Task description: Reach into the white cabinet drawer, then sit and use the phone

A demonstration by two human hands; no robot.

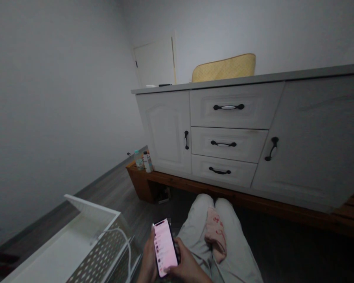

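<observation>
A phone (165, 247) with a lit pink screen is upright at the bottom centre, held by both hands. My left hand (149, 257) grips its left edge. My right hand (187, 265) wraps the right edge, with the thumb resting on the lower screen. My legs in light trousers (200, 228) stretch forward, and a pink cloth (216, 234) lies across the lap just right of the phone.
A white cabinet (230, 133) with doors and three drawers stands ahead on a brown wooden platform (171, 182). Bottles (144, 161) sit at the platform's left end. A yellow woven cushion (224, 67) lies on top. A white perforated shelf (85, 243) lies at lower left.
</observation>
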